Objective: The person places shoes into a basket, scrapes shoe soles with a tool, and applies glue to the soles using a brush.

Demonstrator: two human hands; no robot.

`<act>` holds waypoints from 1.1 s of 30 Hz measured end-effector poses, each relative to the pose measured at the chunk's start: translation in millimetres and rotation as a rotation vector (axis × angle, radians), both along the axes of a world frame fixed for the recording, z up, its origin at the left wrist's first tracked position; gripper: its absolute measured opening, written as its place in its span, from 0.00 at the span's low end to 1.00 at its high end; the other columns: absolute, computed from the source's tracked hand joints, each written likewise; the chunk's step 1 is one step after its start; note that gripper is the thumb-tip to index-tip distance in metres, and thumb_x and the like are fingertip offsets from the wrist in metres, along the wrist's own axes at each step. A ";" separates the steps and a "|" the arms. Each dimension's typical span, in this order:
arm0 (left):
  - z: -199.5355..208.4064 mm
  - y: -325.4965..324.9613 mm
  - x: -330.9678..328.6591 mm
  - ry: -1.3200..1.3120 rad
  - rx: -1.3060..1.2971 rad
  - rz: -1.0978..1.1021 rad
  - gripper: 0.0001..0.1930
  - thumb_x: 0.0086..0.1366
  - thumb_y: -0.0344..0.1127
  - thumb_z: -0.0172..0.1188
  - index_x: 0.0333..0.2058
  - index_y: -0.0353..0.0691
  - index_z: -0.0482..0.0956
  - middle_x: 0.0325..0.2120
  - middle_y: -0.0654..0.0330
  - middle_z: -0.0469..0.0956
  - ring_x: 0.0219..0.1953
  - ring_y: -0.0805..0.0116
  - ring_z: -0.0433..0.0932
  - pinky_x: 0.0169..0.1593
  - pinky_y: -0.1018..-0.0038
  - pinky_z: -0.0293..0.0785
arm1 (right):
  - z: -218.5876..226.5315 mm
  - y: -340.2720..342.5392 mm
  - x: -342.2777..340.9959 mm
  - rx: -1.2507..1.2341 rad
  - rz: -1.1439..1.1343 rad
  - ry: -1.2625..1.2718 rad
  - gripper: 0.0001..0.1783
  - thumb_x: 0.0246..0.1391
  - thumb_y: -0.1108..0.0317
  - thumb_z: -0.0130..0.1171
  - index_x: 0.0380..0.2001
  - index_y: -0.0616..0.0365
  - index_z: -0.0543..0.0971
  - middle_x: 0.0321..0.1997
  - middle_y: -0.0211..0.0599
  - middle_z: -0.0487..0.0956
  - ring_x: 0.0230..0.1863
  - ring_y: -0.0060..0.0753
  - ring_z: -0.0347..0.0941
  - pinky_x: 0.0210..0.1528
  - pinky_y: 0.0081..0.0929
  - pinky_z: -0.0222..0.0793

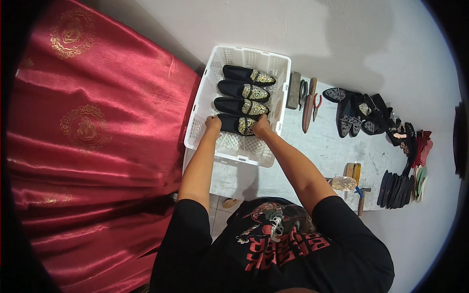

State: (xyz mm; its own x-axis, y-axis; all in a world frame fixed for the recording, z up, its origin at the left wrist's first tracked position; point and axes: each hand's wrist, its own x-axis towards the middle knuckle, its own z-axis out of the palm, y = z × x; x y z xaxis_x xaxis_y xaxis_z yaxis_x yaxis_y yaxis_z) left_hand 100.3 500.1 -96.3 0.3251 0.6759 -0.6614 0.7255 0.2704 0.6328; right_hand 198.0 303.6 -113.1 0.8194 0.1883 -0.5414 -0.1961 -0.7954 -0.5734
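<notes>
Both my arms reach into a white plastic basket [250, 158] on the table. Inside it lies a column of several black shoes with gold glittery fronts, toes to the right. My left hand [213, 124] grips the heel end of the nearest shoe [229, 124]. At its toe end, my right hand [261, 127] closes around the glittery front. Just beyond it lies another shoe [228, 105], close alongside. Farther back are a third shoe [230, 88] and the farthest shoe [238, 73]. My fingertips are partly hidden by the shoe.
Right of the basket lie a grey block [293, 90], a wooden-handled blade [308, 110] and red-handled pliers [316, 105]. Dark patterned shoes [346, 115] line the wall. A hammer [362, 200] and dark insoles [394, 189] sit at the near right. A red curtain [107, 146] hangs left.
</notes>
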 end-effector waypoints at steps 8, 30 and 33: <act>-0.7 -4.5 -4.9 0.272 0.308 -0.179 0.37 0.75 0.54 0.46 0.67 0.26 0.55 0.63 0.32 0.56 0.59 0.30 0.72 0.66 0.46 0.66 | 30.6 0.8 -28.5 0.015 0.203 -0.063 0.32 0.52 0.76 0.56 0.58 0.69 0.56 0.61 0.82 0.62 0.58 0.82 0.69 0.64 0.55 0.69; 51.0 -11.6 -19.3 0.410 0.469 -0.754 0.54 0.68 0.69 0.52 0.76 0.41 0.35 0.70 0.38 0.54 0.71 0.38 0.57 0.69 0.48 0.62 | 48.3 -9.6 -46.2 -0.129 0.527 -0.247 0.42 0.48 0.79 0.60 0.67 0.69 0.56 0.62 0.70 0.61 0.47 0.71 0.79 0.54 0.49 0.80; 96.4 -26.3 -30.2 0.452 0.791 -0.982 0.65 0.57 0.67 0.68 0.77 0.41 0.34 0.69 0.47 0.57 0.70 0.47 0.57 0.67 0.55 0.63 | 78.6 -15.3 -48.4 -0.082 0.525 -0.270 0.40 0.47 0.82 0.60 0.64 0.67 0.59 0.60 0.68 0.63 0.47 0.71 0.79 0.52 0.50 0.80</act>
State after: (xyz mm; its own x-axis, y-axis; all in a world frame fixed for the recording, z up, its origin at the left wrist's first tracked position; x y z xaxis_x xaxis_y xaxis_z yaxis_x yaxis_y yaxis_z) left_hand 70.1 473.7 0.2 0.7518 0.5381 -0.3811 0.5920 -0.8053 0.0309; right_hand 149.6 288.3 -34.5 0.7388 0.5721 -0.3563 0.3797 -0.7901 -0.4813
